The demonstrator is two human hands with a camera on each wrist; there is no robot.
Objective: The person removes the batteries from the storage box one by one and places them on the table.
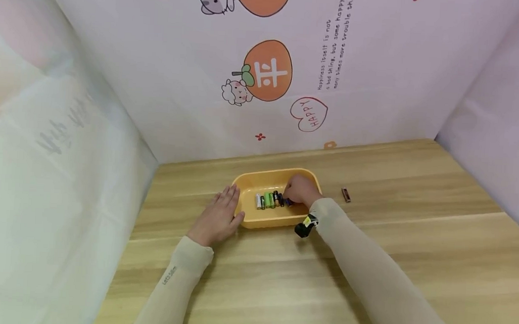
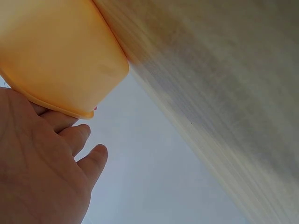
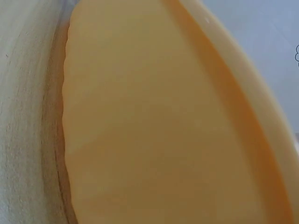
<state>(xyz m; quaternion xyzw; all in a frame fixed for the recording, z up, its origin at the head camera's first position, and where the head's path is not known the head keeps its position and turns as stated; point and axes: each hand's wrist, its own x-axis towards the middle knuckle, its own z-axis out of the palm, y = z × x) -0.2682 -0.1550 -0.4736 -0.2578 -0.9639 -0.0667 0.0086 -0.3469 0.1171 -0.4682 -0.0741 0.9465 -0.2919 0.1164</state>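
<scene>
The left hand [image 1: 218, 217] lies flat with fingers straight against the left end of the yellow tray [image 1: 258, 182] on the wooden table [image 1: 370, 248]. The right hand [image 1: 301, 191] reaches into the tray, fingers curled over the row of batteries [image 1: 269, 200]; whether it grips one I cannot tell. One brown battery [image 1: 345, 194] lies apart, right of the tray.

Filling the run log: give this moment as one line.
left hand steadies yellow plastic tray | right hand at batteries inside | brown battery on wooden table
</scene>
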